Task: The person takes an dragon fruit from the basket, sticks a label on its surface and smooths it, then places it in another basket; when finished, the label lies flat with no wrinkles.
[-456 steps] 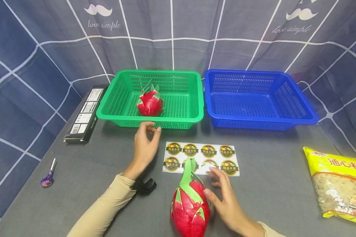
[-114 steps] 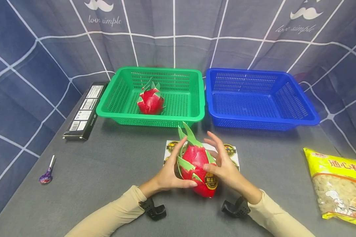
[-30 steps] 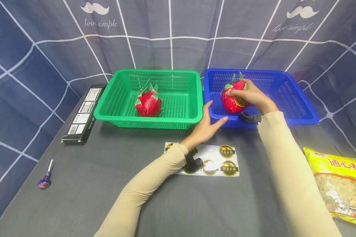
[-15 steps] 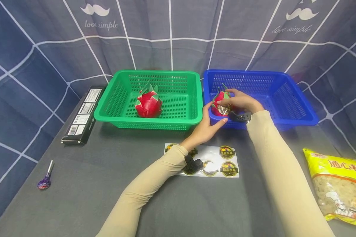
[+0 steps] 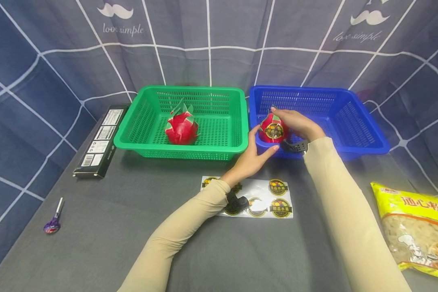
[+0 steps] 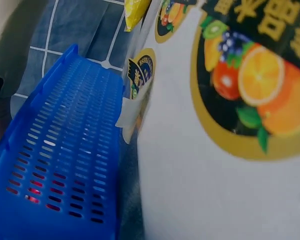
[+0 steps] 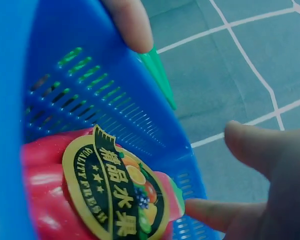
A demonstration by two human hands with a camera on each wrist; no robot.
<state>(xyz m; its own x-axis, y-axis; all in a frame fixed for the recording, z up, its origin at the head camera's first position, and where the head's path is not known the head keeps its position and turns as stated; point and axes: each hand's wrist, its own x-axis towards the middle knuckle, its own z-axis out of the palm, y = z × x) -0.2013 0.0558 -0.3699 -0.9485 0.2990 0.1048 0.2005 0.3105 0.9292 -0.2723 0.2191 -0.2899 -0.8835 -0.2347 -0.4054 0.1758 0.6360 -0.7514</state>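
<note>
A red dragon fruit (image 5: pixel 266 136) with green leaf tips sits in the front-left corner of the blue basket (image 5: pixel 350 149). A round black-and-gold sticker (image 7: pixel 115 185) faces up on its skin. My right hand (image 5: pixel 295 121) reaches over the fruit from the right; in the right wrist view one fingertip touches a leaf tip while another digit stands apart. My left hand (image 5: pixel 251 159) holds the basket's front-left corner, fingers at the left rim and thumb along the front. Under the left wrist lies the white sticker sheet (image 5: pixel 260 186), partly covered by the forearm.
Left of the blue basket stands a green basket (image 5: pixel 182 149) with another dragon fruit (image 5: pixel 182 129). A long black box (image 5: pixel 101 142) and a lollipop (image 5: pixel 54 219) lie on the left. On the right is a yellow pasta bag (image 5: pixel 416 231). A checked curtain hangs behind.
From beside the sheet, the dragon fruit has gone into the blue basket, now bearing a sticker. Lately it shifted left and down into the corner, and the right fingers loosened. The left hand stayed.
</note>
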